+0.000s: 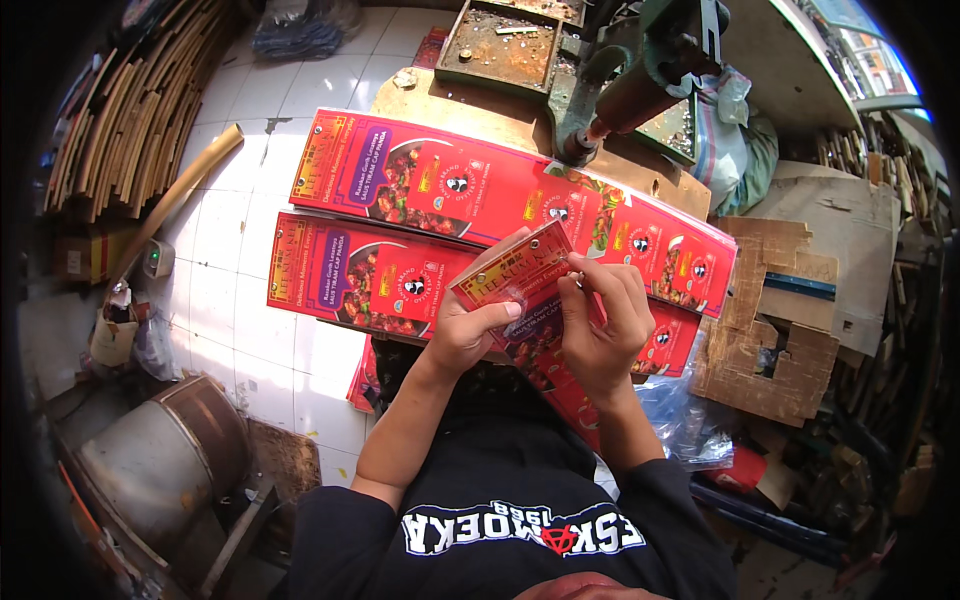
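My left hand (470, 325) grips a long red printed strip (520, 290) with a gold top end, its thumb lying across the printed face. A small round metal eyelet shows near one top corner of this strip. At the opposite top corner my right hand (610, 320) is closed, thumb and forefinger pinched together over something small that I cannot make out. The strip slopes down toward my body, its lower part partly behind the right hand and wrist. Beyond and under my hands lie two stacks of matching red strips, a farther stack (510, 190) and a nearer stack (335, 272).
A green press machine (640, 100) stands at the far side of the wooden worktable (400, 100). Beside it sits a metal tray (500, 45) with small bits. Cut cardboard (770, 340) lies at right, a metal drum (165, 450) at lower left, and stacked boards (150, 110) at far left.
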A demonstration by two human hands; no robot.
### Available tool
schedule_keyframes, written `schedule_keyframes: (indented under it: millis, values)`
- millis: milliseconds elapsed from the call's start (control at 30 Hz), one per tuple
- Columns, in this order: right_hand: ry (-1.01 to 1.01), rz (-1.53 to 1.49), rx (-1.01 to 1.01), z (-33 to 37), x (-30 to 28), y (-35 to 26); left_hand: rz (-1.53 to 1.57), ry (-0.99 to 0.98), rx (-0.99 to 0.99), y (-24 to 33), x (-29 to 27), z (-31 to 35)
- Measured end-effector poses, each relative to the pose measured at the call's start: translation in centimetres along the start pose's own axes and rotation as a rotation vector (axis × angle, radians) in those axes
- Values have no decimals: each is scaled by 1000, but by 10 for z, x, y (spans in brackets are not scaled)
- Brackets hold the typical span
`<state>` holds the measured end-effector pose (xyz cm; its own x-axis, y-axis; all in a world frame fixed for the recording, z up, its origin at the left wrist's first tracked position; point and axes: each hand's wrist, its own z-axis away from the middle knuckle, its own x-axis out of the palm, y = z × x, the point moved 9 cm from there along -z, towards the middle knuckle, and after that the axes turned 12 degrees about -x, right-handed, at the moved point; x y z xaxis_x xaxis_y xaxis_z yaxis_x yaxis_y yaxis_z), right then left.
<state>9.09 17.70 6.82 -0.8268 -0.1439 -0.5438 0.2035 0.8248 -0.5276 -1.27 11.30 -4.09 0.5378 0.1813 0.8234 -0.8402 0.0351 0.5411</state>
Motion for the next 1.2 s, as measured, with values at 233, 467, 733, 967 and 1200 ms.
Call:
schedule_keyframes:
  millis: [233,467,733,967,1200]
  values:
    - [-79,-255,245,25,3,23,-20,12,43,5,3,-2]
    - [-57,-346,277,26,7,23,-47,150,239,10,-10,5]
    - [-46,-311,155,21,4,11,-60,226,361,14,-12,12]
    - [-48,-358,226,19,2,7,-172,212,395,20,-6,22]
    - [-21,-686,424,31,-10,27,-152,-258,228,50,45,22]
